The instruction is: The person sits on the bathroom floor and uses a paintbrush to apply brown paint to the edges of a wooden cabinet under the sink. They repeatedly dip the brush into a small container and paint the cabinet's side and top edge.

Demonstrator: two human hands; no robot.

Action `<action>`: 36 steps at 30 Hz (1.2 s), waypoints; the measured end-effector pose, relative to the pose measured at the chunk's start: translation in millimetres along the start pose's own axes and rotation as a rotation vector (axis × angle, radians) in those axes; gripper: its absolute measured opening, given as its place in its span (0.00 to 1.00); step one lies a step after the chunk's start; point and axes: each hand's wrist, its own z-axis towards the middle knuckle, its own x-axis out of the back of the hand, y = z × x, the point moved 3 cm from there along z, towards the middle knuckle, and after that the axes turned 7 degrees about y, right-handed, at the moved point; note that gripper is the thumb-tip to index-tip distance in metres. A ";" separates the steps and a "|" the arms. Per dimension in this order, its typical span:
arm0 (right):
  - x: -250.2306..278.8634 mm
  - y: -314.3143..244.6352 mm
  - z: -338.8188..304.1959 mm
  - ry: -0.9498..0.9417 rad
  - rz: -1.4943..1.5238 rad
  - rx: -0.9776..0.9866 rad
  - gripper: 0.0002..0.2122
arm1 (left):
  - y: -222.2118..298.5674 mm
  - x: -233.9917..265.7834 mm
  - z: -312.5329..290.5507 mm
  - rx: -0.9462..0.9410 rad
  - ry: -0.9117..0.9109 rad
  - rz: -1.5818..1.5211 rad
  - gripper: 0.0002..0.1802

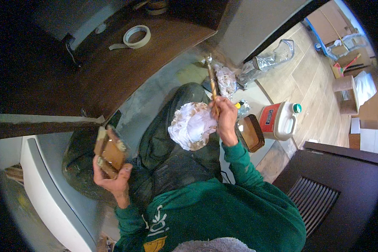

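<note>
My left hand (114, 181) is closed around a small brown rectangular block-like object (112, 154) with pale patches at its ends; its exact kind is blurred. In my right hand (226, 116) is a thin brush (213, 77) with a yellowish-brown handle, its tip pointing away from me. A crumpled white rag (191, 128) with brown stains lies against that hand, over my dark trousers; I cannot tell whether the fingers also grip it. Just right of the hand stands a shallow rectangular tub (260, 140) with brown liquid inside.
A white jug (289, 126) with red label and green cap stands right of the tub. Beyond lie a stained crumpled cloth (227, 80) and a clear plastic bottle (275, 61). Masking tape (145, 41) rests on dark wood (172, 42). A louvred dark door (344, 176) is at right.
</note>
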 end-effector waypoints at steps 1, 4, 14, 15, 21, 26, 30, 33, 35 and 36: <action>0.8 -3.4 -15.6 0.012 -0.029 -0.027 0.09 | 4.3 -8.4 -4.9 -0.046 -0.077 0.009 0.44; -10.4 -13.7 -64.6 -0.132 0.166 -0.178 0.07 | 23.2 -39.3 -21.9 -0.118 -0.292 -0.025 0.44; -32.3 -41.9 -148.4 -0.322 0.309 -0.031 0.10 | 75.4 -116.3 -50.2 -0.200 -0.747 -0.166 0.43; -27.5 -46.0 -147.9 -0.388 0.263 0.039 0.10 | 78.1 -116.9 -53.0 -0.160 -0.760 -0.166 0.43; 4.9 -54.2 -142.5 -0.397 0.211 0.140 0.09 | 95.9 -130.5 -62.7 -0.143 -0.787 -0.199 0.41; 80.2 -27.6 -97.3 -0.039 0.096 0.163 0.09 | 109.2 -137.1 -62.5 -0.150 -0.739 -0.208 0.39; 205.4 -8.5 -58.5 0.521 -0.105 0.373 0.08 | 118.7 -144.7 -57.8 -0.133 -0.712 -0.277 0.39; 300.4 12.4 -49.2 0.865 -0.236 0.417 0.09 | 122.1 -154.5 -53.5 -0.100 -0.705 -0.311 0.39; 347.4 32.9 -52.8 1.026 -0.368 0.388 0.10 | 124.0 -160.5 -51.5 -0.083 -0.703 -0.332 0.38; 364.8 45.4 -57.3 1.076 -0.410 0.361 0.11 | 125.1 -162.7 -51.0 -0.078 -0.702 -0.340 0.38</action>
